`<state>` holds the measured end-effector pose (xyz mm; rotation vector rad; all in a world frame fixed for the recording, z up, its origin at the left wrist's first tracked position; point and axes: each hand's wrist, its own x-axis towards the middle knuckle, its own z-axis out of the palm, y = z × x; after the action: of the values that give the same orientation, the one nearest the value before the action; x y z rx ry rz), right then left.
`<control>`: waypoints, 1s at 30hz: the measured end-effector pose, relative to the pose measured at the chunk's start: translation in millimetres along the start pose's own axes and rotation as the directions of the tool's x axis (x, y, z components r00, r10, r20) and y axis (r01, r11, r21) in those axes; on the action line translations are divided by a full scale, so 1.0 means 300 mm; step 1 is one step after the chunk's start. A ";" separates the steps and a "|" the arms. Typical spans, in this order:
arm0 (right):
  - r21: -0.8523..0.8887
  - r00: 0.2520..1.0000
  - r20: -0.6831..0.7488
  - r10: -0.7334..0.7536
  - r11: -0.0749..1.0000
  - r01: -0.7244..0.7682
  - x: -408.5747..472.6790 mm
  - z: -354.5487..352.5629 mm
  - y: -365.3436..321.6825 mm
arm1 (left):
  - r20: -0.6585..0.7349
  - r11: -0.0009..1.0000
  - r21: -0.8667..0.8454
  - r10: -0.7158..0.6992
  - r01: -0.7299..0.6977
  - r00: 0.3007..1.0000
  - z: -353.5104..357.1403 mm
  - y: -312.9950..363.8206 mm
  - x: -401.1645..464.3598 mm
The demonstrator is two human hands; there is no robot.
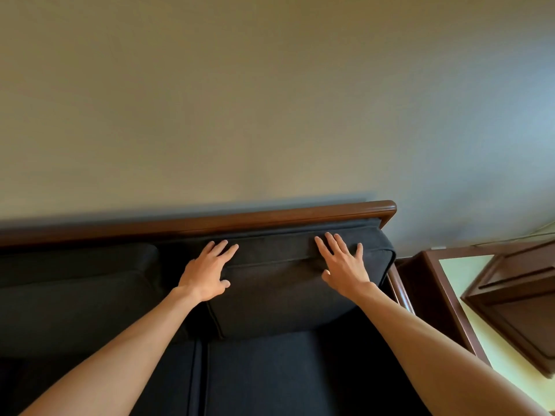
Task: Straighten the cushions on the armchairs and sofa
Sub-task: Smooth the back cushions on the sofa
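Both open palms, left hand [207, 273] and right hand [344, 265], flat on dark back cushion [288, 292] below wooden sofa rail [270, 219].

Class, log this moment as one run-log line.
step: straightening | left hand: flat on back cushion | right hand: flat on it | grasp: none | sofa

Both forearms bare, no sleeves, rings or watch showing.

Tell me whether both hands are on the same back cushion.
Yes, the left hand and right hand both lie flat on the right-end back cushion of the sofa.
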<state>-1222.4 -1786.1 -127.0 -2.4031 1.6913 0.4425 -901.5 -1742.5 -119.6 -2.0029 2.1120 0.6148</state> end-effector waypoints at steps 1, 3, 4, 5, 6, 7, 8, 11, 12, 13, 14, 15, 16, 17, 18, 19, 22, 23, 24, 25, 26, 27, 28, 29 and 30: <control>0.000 1.000 0.009 0.000 1.000 0.000 0.001 0.000 -0.002 | -0.006 1.000 -0.008 0.007 -0.007 1.000 0.010 -0.003 -0.003; 0.012 0.999 0.040 0.005 1.000 -0.005 0.002 -0.012 -0.009 | -0.011 1.000 -0.011 0.011 -0.011 1.000 0.016 -0.004 -0.008; 0.018 0.998 0.058 0.009 1.000 -0.010 0.002 -0.018 -0.015 | -0.013 1.000 -0.014 0.009 -0.009 1.000 0.017 -0.005 -0.014; 0.018 0.998 0.067 0.018 1.000 -0.020 0.001 -0.020 -0.022 | -0.022 1.000 -0.020 0.009 -0.010 1.000 0.017 -0.008 -0.021; 0.010 0.997 0.073 0.030 0.999 -0.031 -0.001 -0.026 -0.035 | -0.035 0.999 -0.034 0.007 -0.009 0.999 0.017 -0.014 -0.031; 0.001 0.996 0.081 0.039 0.999 -0.039 0.000 -0.035 -0.054 | -0.053 0.999 -0.051 0.005 -0.008 0.999 0.013 -0.027 -0.045; -0.003 0.995 0.089 0.039 0.999 -0.038 0.004 -0.050 -0.084 | -0.073 0.998 -0.066 0.002 -0.007 0.997 0.004 -0.048 -0.062; 0.025 0.997 0.064 -0.038 0.999 0.037 0.024 -0.100 -0.257 | -0.110 0.995 -0.102 -0.030 0.018 0.993 -0.033 -0.161 -0.131; 0.046 0.996 0.045 -0.077 0.996 0.075 0.033 -0.118 -0.338 | -0.119 0.992 -0.123 -0.039 0.024 0.992 -0.047 -0.211 -0.158; 0.074 0.993 0.028 -0.114 0.991 0.112 0.044 -0.138 -0.426 | -0.138 0.989 -0.146 -0.047 0.027 0.989 -0.064 -0.265 -0.185; 0.107 0.989 0.013 -0.149 0.983 0.147 0.056 -0.160 -0.521 | -0.167 0.986 -0.163 -0.055 0.028 0.984 -0.083 -0.325 -0.213; 0.138 0.983 0.002 -0.183 0.974 0.181 0.069 -0.179 -0.616 | -0.206 0.988 -0.155 -0.056 0.024 0.977 -0.101 -0.389 -0.240; 0.163 0.977 -0.011 -0.214 0.963 0.213 0.081 -0.199 -0.715 | -0.248 0.992 -0.122 -0.048 0.018 0.968 -0.117 -0.460 -0.267; 0.186 0.970 -0.030 -0.241 0.952 0.242 0.094 -0.213 -0.818 | -0.277 0.996 -0.084 -0.036 0.013 0.960 -0.129 -0.542 -0.297; 0.205 0.965 -0.051 -0.257 0.943 0.262 0.107 -0.221 -0.918 | -0.287 0.998 -0.060 -0.032 0.016 0.957 -0.139 -0.628 -0.329; 0.215 0.962 -0.067 -0.266 0.937 0.274 0.119 -0.225 -1.014 | -0.277 0.998 -0.049 -0.039 0.027 0.960 -0.145 -0.717 -0.361; 0.190 0.955 -0.082 -0.284 0.937 0.294 0.150 -0.209 -1.278 | -0.194 0.996 -0.005 -0.091 0.092 0.977 -0.138 -0.992 -0.455; 0.174 0.956 -0.079 -0.282 0.941 0.292 0.163 -0.200 -1.357 | -0.165 0.993 0.007 -0.117 0.120 0.979 -0.134 -1.082 -0.481; 0.153 0.958 -0.070 -0.277 0.946 0.284 0.175 -0.194 -1.425 | -0.137 0.989 0.010 -0.142 0.145 0.980 -0.131 -1.162 -0.502; 0.126 0.962 -0.056 -0.268 0.954 0.273 0.185 -0.187 -1.484 | -0.111 0.987 0.010 -0.157 0.159 0.981 -0.128 -1.231 -0.519; 0.090 0.965 -0.042 -0.257 0.961 0.260 0.193 -0.183 -1.533 | -0.093 0.986 0.012 -0.162 0.164 0.982 -0.128 -1.286 -0.532; 0.055 0.969 -0.032 -0.244 0.968 0.246 0.201 -0.181 -1.573 | -0.082 0.986 0.017 -0.161 0.163 0.984 -0.127 -1.331 -0.539; 0.031 0.974 -0.024 -0.227 0.973 0.228 0.212 -0.182 -1.605 | -0.075 0.987 0.018 -0.160 0.161 0.984 -0.125 -1.371 -0.545; 0.020 0.978 -0.016 -0.207 0.978 0.208 0.224 -0.184 -1.629 | -0.071 0.987 0.016 -0.160 0.162 0.985 -0.124 -1.405 -0.546; 0.015 0.982 -0.008 -0.190 0.982 0.191 0.237 -0.189 -1.644 | -0.071 0.986 0.020 -0.165 0.166 0.984 -0.125 -1.435 -0.545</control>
<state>-728.9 -1697.9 -113.0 -2.5263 1.4423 0.3916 -457.9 -1614.4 -98.7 -2.1869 1.9521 0.4948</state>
